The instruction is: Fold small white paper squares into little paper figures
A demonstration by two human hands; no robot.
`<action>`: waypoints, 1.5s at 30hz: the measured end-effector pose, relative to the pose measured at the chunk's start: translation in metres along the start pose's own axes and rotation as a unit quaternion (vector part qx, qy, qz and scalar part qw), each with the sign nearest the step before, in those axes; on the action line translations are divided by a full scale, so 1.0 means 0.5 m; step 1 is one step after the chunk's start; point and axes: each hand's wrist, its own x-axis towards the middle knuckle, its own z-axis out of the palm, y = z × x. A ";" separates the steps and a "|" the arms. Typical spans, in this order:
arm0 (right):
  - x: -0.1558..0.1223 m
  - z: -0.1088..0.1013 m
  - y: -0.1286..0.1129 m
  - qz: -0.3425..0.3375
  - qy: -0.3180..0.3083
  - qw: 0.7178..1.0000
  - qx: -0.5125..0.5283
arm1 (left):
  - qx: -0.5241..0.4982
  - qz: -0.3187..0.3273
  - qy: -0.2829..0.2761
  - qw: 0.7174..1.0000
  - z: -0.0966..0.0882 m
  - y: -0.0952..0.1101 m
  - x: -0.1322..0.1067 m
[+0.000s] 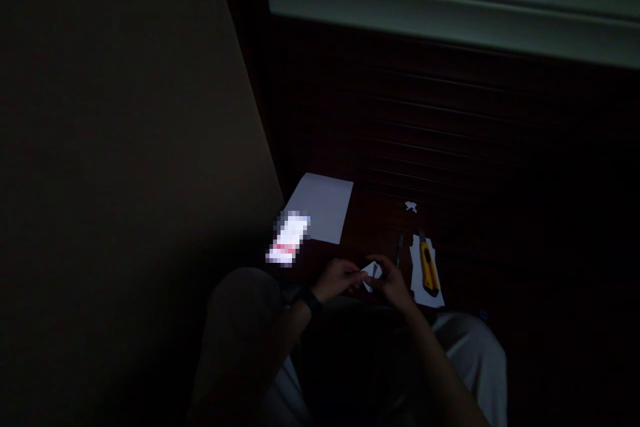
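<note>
A small folded piece of white paper (373, 271) is held between my two hands, with crease lines showing on its face. My left hand (341, 278), a dark band on its wrist, pinches the paper's left side. From the right, my right hand (392, 282) grips the other side, fingers curled over its upper edge. Just right of that hand lies a dark pen (399, 248). Farther right, a yellow and black utility knife (429, 270) rests on a cut white sheet (419, 288).
A large white sheet (325, 203) lies at the back left, partly under a bright, pixelated screen (290, 238). White paper scraps (411, 206) sit at the back. My knees flank the dark surface; a pale wall panel (150, 113) rises at left. The scene is very dim.
</note>
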 end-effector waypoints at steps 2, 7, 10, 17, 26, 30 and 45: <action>-0.001 -0.003 -0.007 -0.011 -0.014 1.000 -0.012 | 0.019 -0.005 -0.037 0.999 -0.007 0.008 -0.002; -0.001 -0.009 -0.017 -0.007 -0.064 0.998 -0.010 | 0.042 0.004 -0.116 0.992 -0.022 0.017 -0.006; 0.000 -0.009 -0.017 -0.011 -0.048 0.999 -0.003 | 0.023 0.008 -0.059 0.998 -0.022 0.011 -0.008; 0.001 -0.001 0.004 0.035 0.009 0.996 0.083 | -0.003 0.011 0.034 0.999 -0.007 0.003 -0.010; 0.004 0.003 0.017 -0.014 0.039 0.999 -0.001 | 0.016 0.024 0.023 0.999 0.016 -0.015 -0.011; 0.003 0.001 0.019 -0.055 0.056 0.997 -0.025 | 0.029 0.027 0.013 0.999 0.017 -0.011 -0.015; 0.005 0.007 0.026 -0.055 0.076 0.995 0.015 | 0.000 0.004 -0.050 0.999 0.004 -0.004 -0.012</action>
